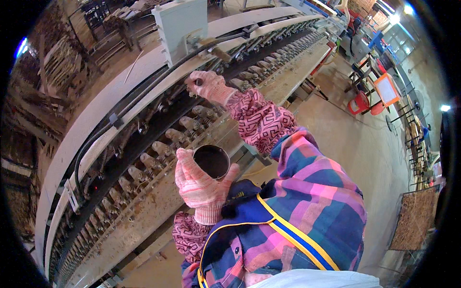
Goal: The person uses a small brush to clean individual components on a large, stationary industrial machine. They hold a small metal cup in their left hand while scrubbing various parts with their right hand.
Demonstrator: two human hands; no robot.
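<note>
My left hand, in a pink-and-white knit glove, is wrapped round a round open-topped can with a thin bright rim and a dark inside. It holds the can at the near side of a long machine. My right hand, gloved alike, reaches across above the machine's dark belt. Its fingers are curled toward the thumb in a pinch; what they hold, if anything, is hidden. Below the hands runs a row of dusty knob-like rollers along the machine's near rail.
A pale upright box and a black cable sit on the machine's far rail. Wood pieces are piled beyond it at the left. On the floor at the right stand a red bucket and an orange-framed board.
</note>
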